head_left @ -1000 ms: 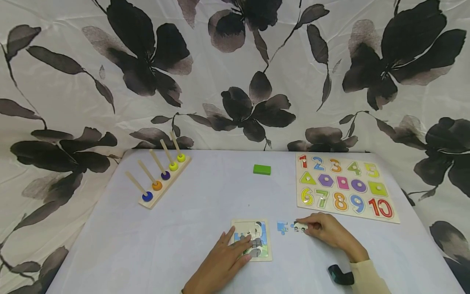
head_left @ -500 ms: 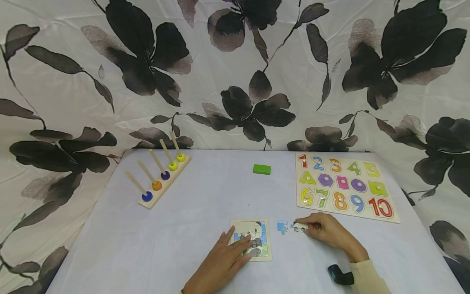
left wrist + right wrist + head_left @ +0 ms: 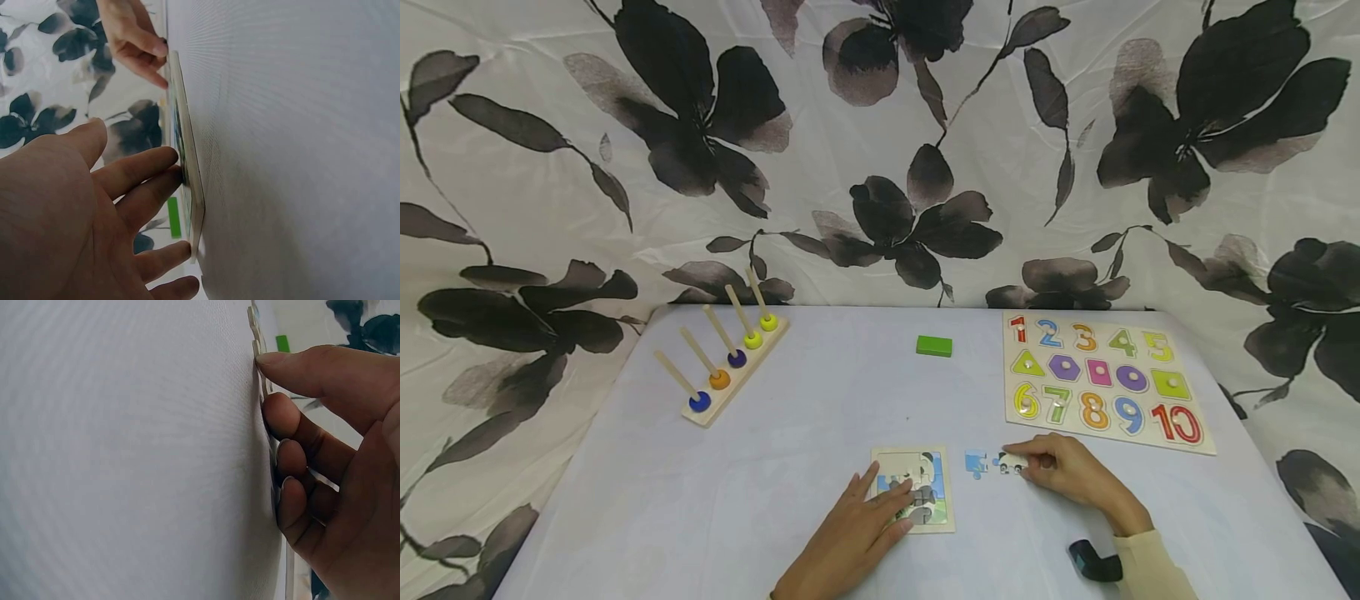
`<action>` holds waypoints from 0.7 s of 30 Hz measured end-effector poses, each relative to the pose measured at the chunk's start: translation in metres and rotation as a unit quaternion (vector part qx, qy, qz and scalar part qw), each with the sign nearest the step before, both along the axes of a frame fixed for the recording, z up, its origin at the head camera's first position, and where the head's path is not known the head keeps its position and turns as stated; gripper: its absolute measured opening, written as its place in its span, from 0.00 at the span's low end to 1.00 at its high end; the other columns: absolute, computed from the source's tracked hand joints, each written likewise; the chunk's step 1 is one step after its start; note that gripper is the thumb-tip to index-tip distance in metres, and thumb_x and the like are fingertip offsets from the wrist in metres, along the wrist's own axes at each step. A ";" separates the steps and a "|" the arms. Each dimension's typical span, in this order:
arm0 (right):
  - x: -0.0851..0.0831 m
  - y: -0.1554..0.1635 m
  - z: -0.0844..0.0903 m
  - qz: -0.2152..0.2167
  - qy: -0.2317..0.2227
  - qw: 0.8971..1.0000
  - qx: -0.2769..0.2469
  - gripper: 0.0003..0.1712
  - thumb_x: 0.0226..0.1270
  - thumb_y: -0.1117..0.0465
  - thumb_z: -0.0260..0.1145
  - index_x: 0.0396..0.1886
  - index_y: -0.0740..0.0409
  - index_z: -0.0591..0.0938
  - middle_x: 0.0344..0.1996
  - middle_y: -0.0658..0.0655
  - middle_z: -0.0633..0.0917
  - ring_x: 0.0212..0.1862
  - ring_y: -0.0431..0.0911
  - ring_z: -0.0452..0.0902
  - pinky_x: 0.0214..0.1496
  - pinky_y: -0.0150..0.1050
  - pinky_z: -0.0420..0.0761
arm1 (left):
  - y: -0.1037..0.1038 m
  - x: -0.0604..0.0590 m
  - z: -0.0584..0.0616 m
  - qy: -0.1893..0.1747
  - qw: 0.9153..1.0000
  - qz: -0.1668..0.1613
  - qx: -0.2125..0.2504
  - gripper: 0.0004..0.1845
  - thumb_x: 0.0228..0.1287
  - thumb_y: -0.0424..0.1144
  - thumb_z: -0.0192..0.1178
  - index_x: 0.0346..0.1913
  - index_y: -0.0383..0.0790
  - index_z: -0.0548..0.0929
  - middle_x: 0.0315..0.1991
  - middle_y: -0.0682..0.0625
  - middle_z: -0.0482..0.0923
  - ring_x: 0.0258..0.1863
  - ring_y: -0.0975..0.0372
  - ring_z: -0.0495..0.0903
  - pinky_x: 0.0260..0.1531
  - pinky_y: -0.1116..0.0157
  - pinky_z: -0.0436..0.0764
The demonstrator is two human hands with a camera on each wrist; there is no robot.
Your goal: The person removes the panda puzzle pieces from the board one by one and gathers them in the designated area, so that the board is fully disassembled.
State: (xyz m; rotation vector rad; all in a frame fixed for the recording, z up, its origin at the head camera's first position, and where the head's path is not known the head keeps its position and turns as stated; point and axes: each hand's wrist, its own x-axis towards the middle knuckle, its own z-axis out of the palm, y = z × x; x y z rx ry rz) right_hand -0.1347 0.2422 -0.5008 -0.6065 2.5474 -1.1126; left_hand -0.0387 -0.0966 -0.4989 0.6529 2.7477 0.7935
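A small wooden jigsaw board (image 3: 938, 518) with a panda picture lies at the front middle of the table. My left hand (image 3: 853, 529) rests on its left part with spread, nearly straight fingers, hiding some of the picture. In the left wrist view the fingertips meet the face of the board (image 3: 190, 144). To the right of the board, my right hand (image 3: 1071, 475) pinches a panda-face jigsaw piece (image 3: 1011, 464) between thumb and index finger, low at the tabletop. Just left of that piece lies a light-blue jigsaw piece (image 3: 976, 463).
A wooden peg stand (image 3: 730, 392) with coloured beads stands at the back left. A green block (image 3: 934, 346) lies at the back middle. The number and shape board (image 3: 1108, 433) lies at the back right. A black device (image 3: 1094, 562) sits beside my right sleeve.
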 end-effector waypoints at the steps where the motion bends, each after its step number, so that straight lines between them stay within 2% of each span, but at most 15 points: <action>1: 0.000 0.000 0.000 0.001 0.000 1.000 -0.001 0.18 0.60 0.64 0.69 0.52 0.53 0.85 0.25 0.45 0.75 0.32 0.36 0.68 0.30 0.29 0.71 | 0.000 0.000 0.000 0.001 1.000 -0.001 0.001 0.24 0.75 0.57 0.41 0.64 0.53 0.75 0.67 0.57 0.68 0.73 0.45 0.51 0.68 0.42 0.53; 11: -0.005 -0.012 0.006 -0.005 0.024 0.999 -0.021 0.16 0.61 0.68 0.66 0.50 0.56 0.85 0.35 0.50 0.81 0.33 0.36 0.70 0.32 0.29 0.74 | -0.001 0.001 -0.001 0.005 1.000 0.001 0.005 0.24 0.75 0.56 0.41 0.64 0.53 0.75 0.66 0.57 0.69 0.73 0.45 0.51 0.68 0.42 0.53; 17: -0.009 -0.044 0.011 0.005 0.057 0.998 -0.035 0.13 0.63 0.63 0.67 0.47 0.54 0.85 0.33 0.45 0.81 0.35 0.37 0.73 0.39 0.33 0.77 | -0.001 0.000 0.000 -0.011 1.000 0.001 0.003 0.25 0.74 0.58 0.40 0.65 0.53 0.74 0.67 0.57 0.68 0.74 0.46 0.49 0.69 0.42 0.52; 21: -0.010 -0.070 0.012 0.023 0.071 0.996 -0.051 0.13 0.63 0.62 0.68 0.48 0.54 0.85 0.38 0.47 0.84 0.40 0.39 0.76 0.46 0.38 0.79 | 0.000 -0.001 0.001 -0.019 1.000 0.000 -0.003 0.26 0.74 0.59 0.39 0.65 0.53 0.74 0.68 0.58 0.67 0.74 0.46 0.49 0.69 0.42 0.52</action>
